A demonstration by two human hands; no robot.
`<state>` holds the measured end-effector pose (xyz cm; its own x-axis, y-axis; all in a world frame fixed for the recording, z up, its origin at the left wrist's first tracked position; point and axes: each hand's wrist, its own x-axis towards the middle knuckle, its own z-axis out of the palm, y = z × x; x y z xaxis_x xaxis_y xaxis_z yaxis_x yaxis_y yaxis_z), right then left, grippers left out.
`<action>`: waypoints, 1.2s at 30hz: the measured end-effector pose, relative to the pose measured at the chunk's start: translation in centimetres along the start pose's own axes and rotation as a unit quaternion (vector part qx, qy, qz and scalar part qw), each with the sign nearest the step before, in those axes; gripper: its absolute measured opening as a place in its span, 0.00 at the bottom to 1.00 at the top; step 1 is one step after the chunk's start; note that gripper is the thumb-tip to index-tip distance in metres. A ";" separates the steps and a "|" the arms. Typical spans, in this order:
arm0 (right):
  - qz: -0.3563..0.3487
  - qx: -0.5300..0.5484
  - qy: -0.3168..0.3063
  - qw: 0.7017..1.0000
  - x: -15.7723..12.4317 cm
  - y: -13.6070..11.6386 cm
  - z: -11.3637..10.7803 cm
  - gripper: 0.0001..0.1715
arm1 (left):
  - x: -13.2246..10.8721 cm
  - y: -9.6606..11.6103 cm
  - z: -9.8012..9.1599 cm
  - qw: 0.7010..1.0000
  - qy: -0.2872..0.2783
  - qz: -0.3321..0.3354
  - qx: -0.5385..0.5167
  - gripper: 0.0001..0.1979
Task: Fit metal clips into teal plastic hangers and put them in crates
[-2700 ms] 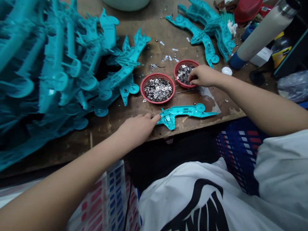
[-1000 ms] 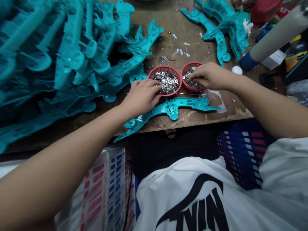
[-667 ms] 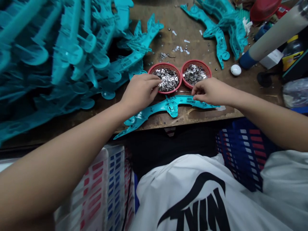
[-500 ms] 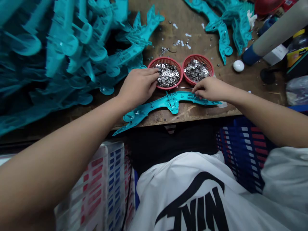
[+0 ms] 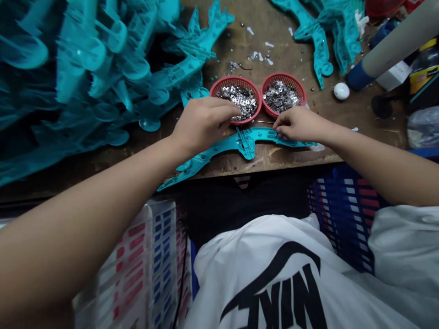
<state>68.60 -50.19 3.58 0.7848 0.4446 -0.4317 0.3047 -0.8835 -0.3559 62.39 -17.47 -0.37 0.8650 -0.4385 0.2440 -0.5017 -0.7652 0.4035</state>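
The scarred wooden worktop (image 5: pixel 291 160) carries a heap of teal moulded plastic frames (image 5: pixel 68 59) along its left side, two red mesh baskets (image 5: pixel 219 84) of silver metal pieces (image 5: pixel 281 96) near the front edge, one teal frame (image 5: pixel 219 153) along that edge, and scattered metal bits (image 5: pixel 254 55) behind the baskets.

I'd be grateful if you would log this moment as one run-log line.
left hand: over round red mesh basket of silver metal pieces | right hand: on turquoise moulded plastic frame
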 end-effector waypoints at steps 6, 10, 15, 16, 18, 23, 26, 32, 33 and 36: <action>-0.009 0.012 -0.018 1.000 0.2 0.4 -0.2 0.14 | -0.2 0.8 1.2 0.998 -0.036 0.038 -0.017 0.23; 0.007 0.000 -0.022 1.000 0.0 -0.2 -0.3 0.15 | -0.4 1.0 2.3 0.995 -0.053 0.063 -0.059 0.20; 0.001 -0.007 -0.008 1.000 -0.3 -1.0 0.0 0.20 | -0.7 1.8 2.9 0.987 -0.105 0.107 -0.050 0.20; -0.008 -0.015 0.001 1.000 -0.4 -1.1 0.1 0.21 | -0.6 1.9 2.9 0.986 -0.114 0.116 -0.045 0.19; -0.020 -0.042 0.025 0.999 -0.6 -1.4 0.2 0.20 | -0.5 2.1 2.7 0.983 -0.126 0.129 -0.034 0.19; -0.028 -0.123 0.031 0.991 -1.0 -2.2 0.3 0.14 | -0.3 2.2 2.1 0.983 -0.140 0.106 -0.043 0.16; -0.079 -0.126 0.010 0.989 -1.3 -2.2 0.8 0.11 | -0.5 3.0 1.8 0.984 -0.112 0.022 -0.134 0.12; -0.307 -0.006 0.156 0.939 -1.7 -1.7 2.3 0.19 | -0.6 6.6 0.8 0.820 -0.043 -0.275 -0.500 0.22; -0.338 0.011 0.173 0.925 -1.7 -1.7 2.5 0.18 | -0.6 7.2 0.7 0.792 -0.039 -0.299 -0.531 0.25; -0.397 0.043 0.195 0.896 -1.6 -1.5 3.3 0.15 | -0.7 8.3 0.5 0.742 -0.016 -0.335 -0.580 0.30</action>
<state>65.08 -49.08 2.09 0.4737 0.8274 0.3018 0.8204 -0.2898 -0.4930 57.62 -23.78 2.36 0.9147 -0.1678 -0.3677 0.3865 0.0973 0.9171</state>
